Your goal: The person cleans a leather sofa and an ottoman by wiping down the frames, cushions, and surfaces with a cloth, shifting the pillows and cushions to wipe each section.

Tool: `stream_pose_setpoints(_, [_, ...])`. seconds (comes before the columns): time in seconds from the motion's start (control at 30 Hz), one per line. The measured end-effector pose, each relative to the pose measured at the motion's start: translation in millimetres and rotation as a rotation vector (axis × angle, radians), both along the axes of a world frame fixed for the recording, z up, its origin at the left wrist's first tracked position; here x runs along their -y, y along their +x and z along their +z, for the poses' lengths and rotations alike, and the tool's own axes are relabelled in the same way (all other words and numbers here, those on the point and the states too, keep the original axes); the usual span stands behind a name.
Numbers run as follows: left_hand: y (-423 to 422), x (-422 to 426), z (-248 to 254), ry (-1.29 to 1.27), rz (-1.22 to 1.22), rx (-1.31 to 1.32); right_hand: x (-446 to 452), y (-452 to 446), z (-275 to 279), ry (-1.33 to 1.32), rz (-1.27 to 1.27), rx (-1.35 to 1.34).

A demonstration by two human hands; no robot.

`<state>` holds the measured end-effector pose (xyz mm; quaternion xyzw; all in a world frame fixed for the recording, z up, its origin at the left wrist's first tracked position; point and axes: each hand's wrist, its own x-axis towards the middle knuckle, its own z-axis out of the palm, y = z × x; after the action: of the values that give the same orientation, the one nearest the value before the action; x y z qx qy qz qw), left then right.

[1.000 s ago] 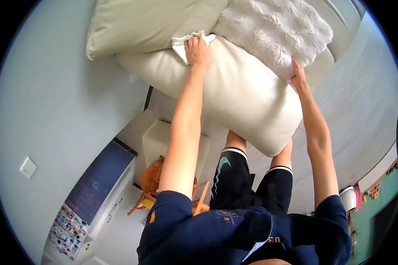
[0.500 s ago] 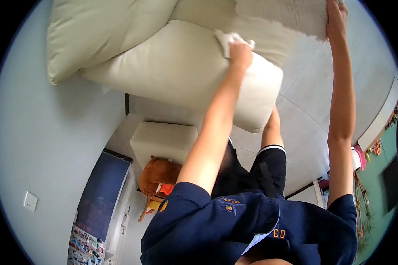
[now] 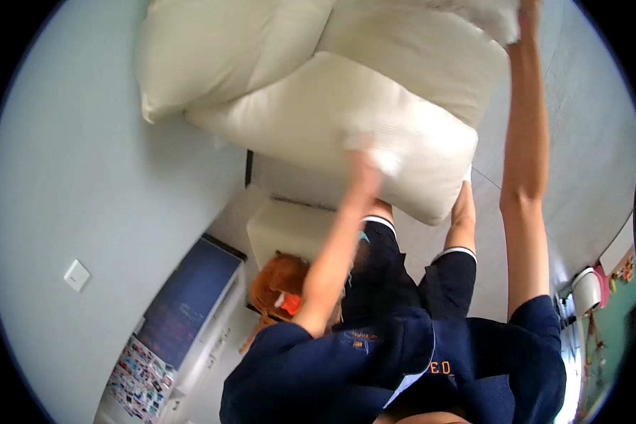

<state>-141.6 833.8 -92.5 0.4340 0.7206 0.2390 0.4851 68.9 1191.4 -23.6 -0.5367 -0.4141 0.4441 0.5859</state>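
My left hand [image 3: 364,172] is closed on a white cloth [image 3: 389,161], both blurred by motion, against the near part of a cream sofa cushion [image 3: 290,106]. At the top right edge, my right hand [image 3: 530,15] grips the edge of a pale furry cover [image 3: 493,15], partly out of view. That cover lies over the far part of the cream sofa [image 3: 417,60]. A large cream back cushion [image 3: 226,49] leans at the upper left.
A cream stool [image 3: 290,226] stands below the sofa, with a brown plush toy [image 3: 279,283] beside it. To the left are a wall with a socket [image 3: 77,275] and a dark-blue-topped cabinet [image 3: 184,304]. Grey tiled floor [image 3: 579,162] lies to the right.
My left hand has drawn the cloth nearer to me across the cushion. My right hand keeps hold of the furry cover, higher in view. The camera view has shifted.
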Motion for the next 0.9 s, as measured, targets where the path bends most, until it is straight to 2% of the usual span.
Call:
stream_pose_setpoints(0.07, [-101,-61,71,0.152,0.669,0.153,1,-15,-13,-0.021,0.013,-0.067])
stream_pose_setpoints(0.13, [-198,-66,63,0.367,0.515,-0.337,7,-14,-59,-0.095,0.016,-0.056])
stream_pose_setpoints(0.17, [-217,-74,61,0.510,0.402,-0.568,11,1,-114,-0.150,0.050,0.075])
stream_pose_setpoints(0.23, [-226,-88,11,0.477,0.278,-0.678,49,16,-205,-0.369,-0.126,0.188])
stream_pose_setpoints(0.27, [-214,-100,-9,0.327,0.184,-0.572,84,32,-248,-0.568,-0.136,0.118])
stream_pose_setpoints(0.3, [-191,-106,-32,0.174,0.092,-0.461,129,62,-308,-0.653,-0.119,-0.177])
stream_pose_setpoints(0.33, [-160,-92,-71,0.204,-0.101,-0.705,173,83,-320,-0.852,-0.292,-0.315])
stream_pose_setpoints(0.37, [-126,-71,-113,0.233,-0.298,-0.945,217,100,-319,-0.970,-0.392,-0.351])
stream_pose_setpoints(0.4, [-94,-66,-138,0.242,-0.156,-0.968,264,115,-294,-0.970,-0.405,-0.357])
stream_pose_setpoints(0.43, [-61,-68,-135,0.174,-0.113,-0.770,317,140,-297,-0.903,-0.346,-0.296])
stream_pose_setpoints(0.47, [-24,-60,-119,0.155,-0.238,-0.618,374,175,-313,-0.909,-0.293,-0.191])
stream_pose_setpoints(0.5, [19,-40,-112,0.278,-0.304,-0.644,420,190,-295,-0.974,-0.277,-0.084])
stream_pose_setpoints(0.53, [58,-18,-120,0.303,-0.317,-0.572,478,221,-310,-0.992,-0.160,0.222])
stream_pose_setpoints(0.57, [96,-2,-104,0.279,-0.378,-0.455,504,214,-263,-1.094,-0.263,0.157])
stream_pose_setpoints(0.6, [139,21,-98,0.279,-0.386,-0.396,537,228,-247,-1.210,-0.313,0.156])
stream_pose_setpoints(0.63, [174,41,-70,0.252,-0.375,-0.207,552,226,-213,-1.142,-0.450,0.152])
stream_pose_setpoints(0.67, [211,85,-79,0.220,-0.476,-0.101,559,229,-195,-1.120,-0.523,0.274])
stream_pose_setpoints(0.7, [244,127,-71,0.059,-0.681,-0.013,562,232,-182,-1.098,-0.597,0.394])
stream_pose_setpoints(0.73, [265,162,-61,-0.172,-0.824,0.028,564,230,-175,-1.093,-0.584,0.395])
stream_pose_setpoints(0.77, [290,210,-66,-0.204,-0.584,0.037,559,230,-176,-1.034,-0.574,0.318])
stream_pose_setpoints(0.8, [286,203,-71,-0.196,-0.565,0.029,550,228,-179,-0.975,-0.563,0.241])
stream_pose_setpoints(0.87, [265,201,-71,-0.751,0.346,0.536,516,204,-175,-0.939,-0.382,0.217])
stream_pose_setpoints(0.9, [257,220,-120,-0.427,0.626,0.507,487,176,-167,-0.816,-0.275,0.336])
